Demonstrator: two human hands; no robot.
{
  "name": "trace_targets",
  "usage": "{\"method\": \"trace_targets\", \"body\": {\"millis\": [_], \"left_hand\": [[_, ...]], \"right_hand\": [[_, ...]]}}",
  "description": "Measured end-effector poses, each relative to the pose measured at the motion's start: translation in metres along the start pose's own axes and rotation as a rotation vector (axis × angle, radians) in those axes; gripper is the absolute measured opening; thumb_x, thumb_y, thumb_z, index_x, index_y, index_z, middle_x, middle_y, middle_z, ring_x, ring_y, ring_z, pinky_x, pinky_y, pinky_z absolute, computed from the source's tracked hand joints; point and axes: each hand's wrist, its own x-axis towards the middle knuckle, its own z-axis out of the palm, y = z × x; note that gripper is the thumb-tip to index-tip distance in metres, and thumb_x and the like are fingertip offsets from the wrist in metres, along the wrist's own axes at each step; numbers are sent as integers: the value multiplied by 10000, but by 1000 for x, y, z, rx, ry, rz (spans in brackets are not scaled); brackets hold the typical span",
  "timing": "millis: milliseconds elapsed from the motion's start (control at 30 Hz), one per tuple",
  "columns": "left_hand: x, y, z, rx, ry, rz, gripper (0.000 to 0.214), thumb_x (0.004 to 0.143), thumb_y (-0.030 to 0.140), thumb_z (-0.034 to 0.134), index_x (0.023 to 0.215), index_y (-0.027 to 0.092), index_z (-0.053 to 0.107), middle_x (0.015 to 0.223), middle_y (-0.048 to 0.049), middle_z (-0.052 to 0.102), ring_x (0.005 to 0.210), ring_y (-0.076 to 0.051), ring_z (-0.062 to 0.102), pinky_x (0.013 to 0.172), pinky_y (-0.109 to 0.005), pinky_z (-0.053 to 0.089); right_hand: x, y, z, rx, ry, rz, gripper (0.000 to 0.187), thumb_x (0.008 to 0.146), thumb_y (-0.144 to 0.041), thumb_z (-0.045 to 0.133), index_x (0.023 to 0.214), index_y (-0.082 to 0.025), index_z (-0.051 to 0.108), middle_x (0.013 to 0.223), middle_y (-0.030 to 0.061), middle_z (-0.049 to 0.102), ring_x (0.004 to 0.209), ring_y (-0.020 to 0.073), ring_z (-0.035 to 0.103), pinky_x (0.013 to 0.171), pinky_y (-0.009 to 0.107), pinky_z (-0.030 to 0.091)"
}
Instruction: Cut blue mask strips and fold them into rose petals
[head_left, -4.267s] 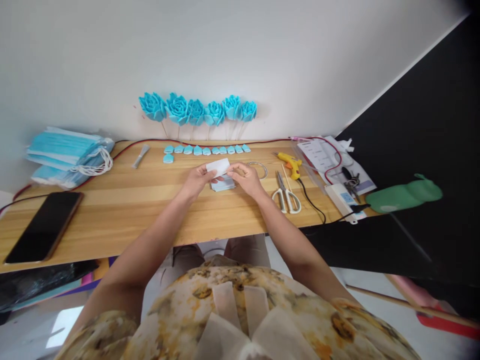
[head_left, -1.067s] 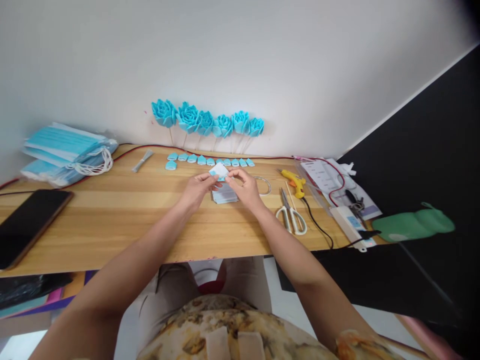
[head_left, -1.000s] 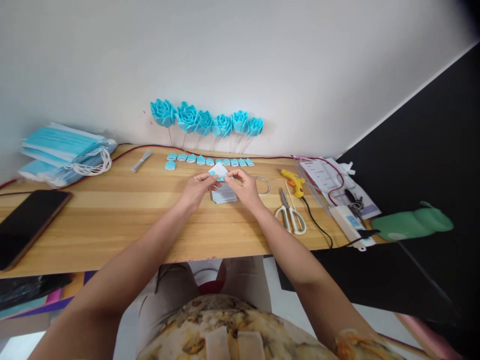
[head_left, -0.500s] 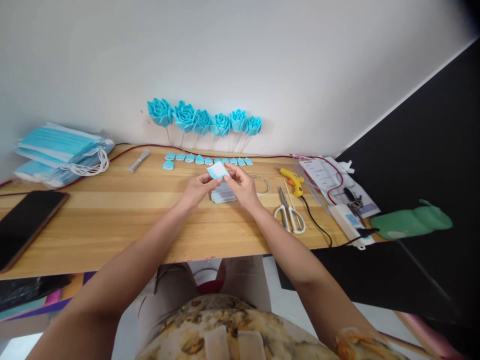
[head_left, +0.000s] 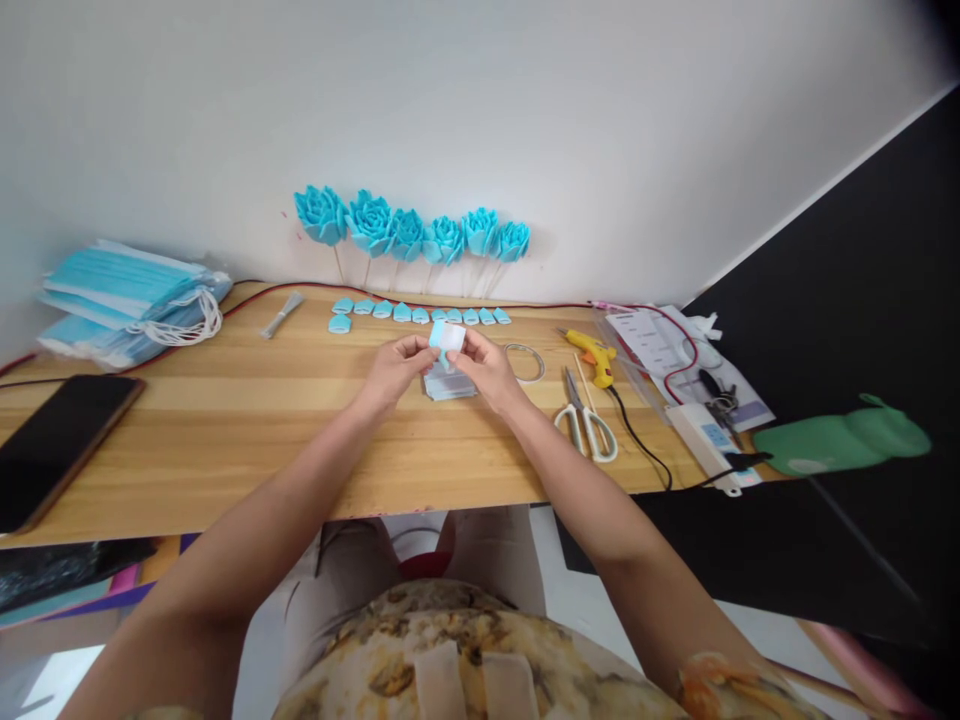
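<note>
Between my two hands is a small blue-and-white piece of fabric (head_left: 448, 337), partly folded over. My left hand (head_left: 399, 372) pinches its left lower side with thumb and finger. On the other side my right hand (head_left: 488, 368) grips the right edge, the thumb near the bottom. Just beneath the hands lies a stack of pale cut pieces (head_left: 448, 384) on the table. Behind them runs a row of folded blue petals (head_left: 383, 310), with one more petal (head_left: 340, 323) in front at the left.
Several blue flowers on sticks (head_left: 371, 224) lean on the wall. Face masks (head_left: 127, 295) and a phone (head_left: 64, 440) lie left. To the right are a tape ring (head_left: 541, 366), scissors (head_left: 586, 420), a yellow glue gun (head_left: 592, 355), a power strip (head_left: 705, 448) and a green bottle (head_left: 840, 440).
The fabric piece has turned between my fingers, from a slanted position to a more upright one. Both hands still hold it over the stack. The whole view has shifted slightly.
</note>
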Motion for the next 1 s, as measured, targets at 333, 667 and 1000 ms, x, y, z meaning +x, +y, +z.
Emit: {"method": "trace_targets", "body": {"millis": [333, 667, 1000], "left_hand": [[1, -1, -1, -91, -4, -33, 257, 676, 413, 768, 684, 169, 690, 656, -8, 616, 643, -134, 540, 691, -288, 436], [-3, 2, 1, -31, -41, -49, 300, 668, 454, 799, 727, 171, 718, 642, 1, 618, 627, -120, 530, 660, -269, 429], [3, 2, -3, -362, 28, -103, 306, 669, 365, 832, 773, 165, 625, 726, -1, 669, 624, -107, 594, 646, -262, 452]], "right_hand": [[0, 2, 1, -34, 37, 39, 404, 702, -454, 758, 1023, -223, 678, 915, 14, 734, 828, 182, 659, 780, 325, 542], [2, 1, -4, -5, 77, 10, 444, 793, -527, 682, 1116, -223, 664, 1020, 35, 705, 884, 170, 646, 804, 310, 533], [-6, -5, -2, -463, 183, -395, 334, 835, -365, 667, 1131, -257, 557, 1326, 96, 594, 1271, 241, 534, 1034, 418, 450]]}}
